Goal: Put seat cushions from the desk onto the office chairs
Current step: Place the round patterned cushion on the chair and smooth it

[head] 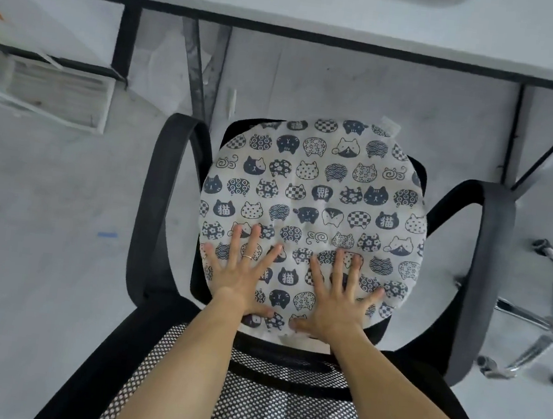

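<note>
- Desk [325, 8]: white top across the far edge of view. A dark object shows at its upper margin, too cropped to identify.
- Office chair [158, 196]: black, with a mesh back nearest the camera and its seat facing the desk.
- Second chair base [546, 322]: chrome legs on castors to the right. Its seat is out of view.
- Seat cushion [315, 193]: round, cat-printed, lying flat on the chair seat between the armrests.
- Left hand [243, 274] and right hand [337, 295]: both flat with fingers spread, pressing on the cushion's near part and grasping nothing.
- Ring [247, 257]: on a left finger.
- Assessment: placement on this chair appears complete and the cushion is being seated. The next move calls for lifting both palms and fetching another cushion from the desk.
</note>
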The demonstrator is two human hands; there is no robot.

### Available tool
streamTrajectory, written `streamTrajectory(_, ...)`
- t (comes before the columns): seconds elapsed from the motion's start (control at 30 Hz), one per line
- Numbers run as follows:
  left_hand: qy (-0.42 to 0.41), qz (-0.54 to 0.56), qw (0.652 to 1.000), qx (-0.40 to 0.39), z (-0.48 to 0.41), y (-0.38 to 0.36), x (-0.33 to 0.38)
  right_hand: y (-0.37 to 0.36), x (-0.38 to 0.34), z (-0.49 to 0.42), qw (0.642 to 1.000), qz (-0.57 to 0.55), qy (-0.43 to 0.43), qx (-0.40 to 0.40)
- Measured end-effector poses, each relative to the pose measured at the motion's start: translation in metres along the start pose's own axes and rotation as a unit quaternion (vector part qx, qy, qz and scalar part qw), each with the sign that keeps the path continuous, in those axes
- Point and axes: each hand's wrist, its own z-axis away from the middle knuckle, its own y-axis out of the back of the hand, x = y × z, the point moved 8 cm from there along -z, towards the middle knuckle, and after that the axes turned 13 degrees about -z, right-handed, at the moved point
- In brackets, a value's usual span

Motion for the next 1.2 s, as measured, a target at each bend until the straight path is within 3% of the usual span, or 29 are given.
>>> streamTrajectory(0.23, -0.046, 0.025, 0.998, -0.044, 0.009, 0.012, -0.003, 0.016, 0.0, 0.012, 0.998, -0.034, 0.043, -0.041)
streamTrajectory(0.3, -0.053, 0.087, 0.995, -0.01, 0.017, 0.023, -0.011, 0.043, 0.005, 0.023, 0.992, -0.114, 0.056, 0.005)
streamTrajectory(0.37, -0.005, 0.158, 0.984, 0.08, 0.023, 0.038, -0.029, 0.08, 0.026, 0.031, 0.956, -0.266, 0.024, 0.122)
streamTrajectory(0.47, 0.175, 0.322, 0.916, 0.162, 0.034, 0.038, -0.068, 0.109, 0.077, 0.036, 0.859, -0.424, -0.088, 0.272)
streamTrajectory(0.53, 0.254, 0.46, 0.841, 0.131, 0.034, 0.02, -0.081, 0.108, 0.1, 0.029, 0.823, -0.477, -0.15, 0.268)
streamTrajectory(0.6, 0.275, 0.563, 0.775, 0.08, 0.025, -0.001, -0.078, 0.101, 0.107, 0.017, 0.799, -0.525, -0.177, 0.233)
streamTrajectory(0.67, 0.285, 0.605, 0.741, 0.053, 0.018, -0.016, -0.073, 0.095, 0.108, 0.007, 0.782, -0.558, -0.169, 0.222)
streamTrajectory(0.73, 0.304, 0.601, 0.738, 0.045, 0.015, -0.022, -0.072, 0.087, 0.107, 0.001, 0.786, -0.557, -0.152, 0.222)
streamTrajectory(0.83, 0.306, 0.566, 0.763, 0.053, 0.012, -0.016, -0.073, 0.086, 0.111, 0.002, 0.804, -0.522, -0.158, 0.234)
streamTrajectory(1.03, 0.293, 0.52, 0.795, 0.107, 0.013, -0.002, -0.081, 0.063, 0.113, 0.009, 0.8, -0.532, -0.218, 0.174)
streamTrajectory(1.2, 0.282, 0.514, 0.801, 0.121, 0.014, 0.003, -0.088, 0.035, 0.113, 0.023, 0.782, -0.552, -0.252, 0.144)
